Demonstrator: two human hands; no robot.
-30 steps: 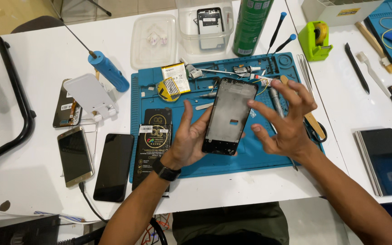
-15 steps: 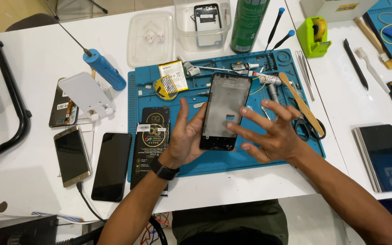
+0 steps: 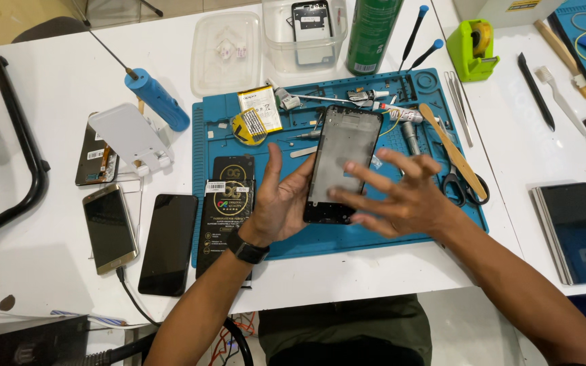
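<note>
Over the last second the phone [image 3: 342, 165] has tipped from a raised, slanted hold to lying nearly flat and upright in the middle of the frame, over the blue mat [image 3: 347, 237]. The right hand [image 3: 401, 196] has swung from the phone's right edge to lie across its lower half, fingers spread and blurred with motion. It looks like a wiping or pressing pass over the face, and the phone now seems steadied for work on its front.

The left hand [image 3: 281, 200] is open, palm up, cradling the phone's lower left edge with thumb raised; a dark watch sits on that wrist. The right hand is open and grips nothing.

The phone is a thin black slab with a dull grey face. The mat is rubbery, with moulded trays along its top edge. On it lie scissors [image 3: 466, 186], a wooden stick [image 3: 449, 149] and a yellow-labelled battery [image 3: 260, 108]. Left of the mat, on the white table [image 3: 49, 88], two glossy phones lie flat.
</note>
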